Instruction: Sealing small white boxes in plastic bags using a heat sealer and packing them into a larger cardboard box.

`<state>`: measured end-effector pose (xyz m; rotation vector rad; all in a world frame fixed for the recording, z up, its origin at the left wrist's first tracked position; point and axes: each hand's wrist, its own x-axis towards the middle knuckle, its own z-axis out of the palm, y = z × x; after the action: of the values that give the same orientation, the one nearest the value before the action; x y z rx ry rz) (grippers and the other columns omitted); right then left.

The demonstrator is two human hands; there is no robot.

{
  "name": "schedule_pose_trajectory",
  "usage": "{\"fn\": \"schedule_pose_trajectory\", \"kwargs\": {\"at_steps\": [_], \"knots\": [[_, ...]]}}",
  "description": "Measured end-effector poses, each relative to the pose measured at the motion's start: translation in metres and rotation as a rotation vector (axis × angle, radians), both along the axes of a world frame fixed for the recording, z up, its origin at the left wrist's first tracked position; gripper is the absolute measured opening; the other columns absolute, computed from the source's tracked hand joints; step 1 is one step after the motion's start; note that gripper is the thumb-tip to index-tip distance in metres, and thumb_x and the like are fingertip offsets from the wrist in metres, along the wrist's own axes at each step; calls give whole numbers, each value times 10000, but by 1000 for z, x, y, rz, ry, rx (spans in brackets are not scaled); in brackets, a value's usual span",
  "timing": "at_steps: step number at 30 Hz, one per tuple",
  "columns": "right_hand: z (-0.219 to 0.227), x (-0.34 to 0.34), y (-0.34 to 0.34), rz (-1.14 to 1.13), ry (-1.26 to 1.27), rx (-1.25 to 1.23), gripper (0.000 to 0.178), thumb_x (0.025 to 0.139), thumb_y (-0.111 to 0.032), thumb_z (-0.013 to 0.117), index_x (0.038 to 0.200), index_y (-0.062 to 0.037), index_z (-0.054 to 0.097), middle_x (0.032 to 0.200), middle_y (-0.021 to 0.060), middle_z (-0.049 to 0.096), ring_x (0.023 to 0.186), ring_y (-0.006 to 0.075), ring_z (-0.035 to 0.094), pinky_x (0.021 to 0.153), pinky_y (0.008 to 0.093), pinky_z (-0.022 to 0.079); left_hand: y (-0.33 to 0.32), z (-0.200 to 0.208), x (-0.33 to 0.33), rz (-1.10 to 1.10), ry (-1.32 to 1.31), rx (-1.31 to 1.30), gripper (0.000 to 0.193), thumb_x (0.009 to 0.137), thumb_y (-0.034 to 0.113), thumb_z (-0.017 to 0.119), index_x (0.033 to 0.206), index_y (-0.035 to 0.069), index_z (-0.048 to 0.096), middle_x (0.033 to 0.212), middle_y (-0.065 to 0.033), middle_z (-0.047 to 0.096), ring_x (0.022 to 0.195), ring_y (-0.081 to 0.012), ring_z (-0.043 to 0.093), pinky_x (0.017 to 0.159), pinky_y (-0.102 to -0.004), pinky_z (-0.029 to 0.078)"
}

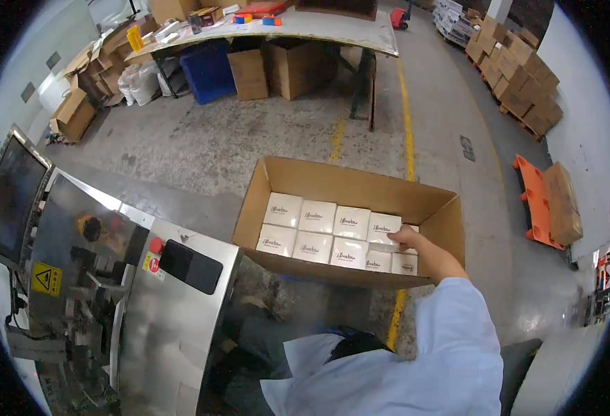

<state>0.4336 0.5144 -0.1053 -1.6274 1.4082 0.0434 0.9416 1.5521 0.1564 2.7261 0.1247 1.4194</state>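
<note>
An open cardboard carton [360, 170] sits in front of me with white square boxes in rows inside it, each with dark script on top. My right hand [407, 238] reaches in over the carton's right end. Its thumb and fingers are closed on the right edge of a small white box [384, 225] in the far row. Beside the hand, at the near right, lower white boxes [404, 263] lie deeper in the carton. Part of the carton's right end is hidden by my hand and forearm. My left hand does not show.
At the left stands a steel machine [173, 326] with a screen [14, 197], a red button [156, 245] and a black phone [192, 266] on top. A cluttered worktable [319, 24] is ahead. An orange dolly [537, 201] and stacked cartons [516, 73] stand to the right.
</note>
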Motion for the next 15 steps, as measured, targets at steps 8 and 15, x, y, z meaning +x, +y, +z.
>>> {"fn": "schedule_pose_trajectory", "kwargs": {"at_steps": [8, 15], "knots": [[37, 19, 6, 206, 470, -388, 643, 782, -331, 763, 1230, 79, 552, 1066, 264, 666, 953, 348, 680, 825, 430, 564, 35, 1, 12, 31, 339, -676, 448, 871, 318, 713, 982, -106, 619, 969, -274, 635, 821, -336, 629, 674, -441, 535], [160, 123, 42, -12, -223, -561, 476, 863, -248, 703, 1216, 49, 587, 1099, 201, 682, 988, 256, 682, 853, 350, 539, -42, 48, -18, 41, -231, -462, 345, 907, 256, 667, 982, -81, 658, 942, -249, 661, 820, -322, 633, 702, -407, 530]]}}
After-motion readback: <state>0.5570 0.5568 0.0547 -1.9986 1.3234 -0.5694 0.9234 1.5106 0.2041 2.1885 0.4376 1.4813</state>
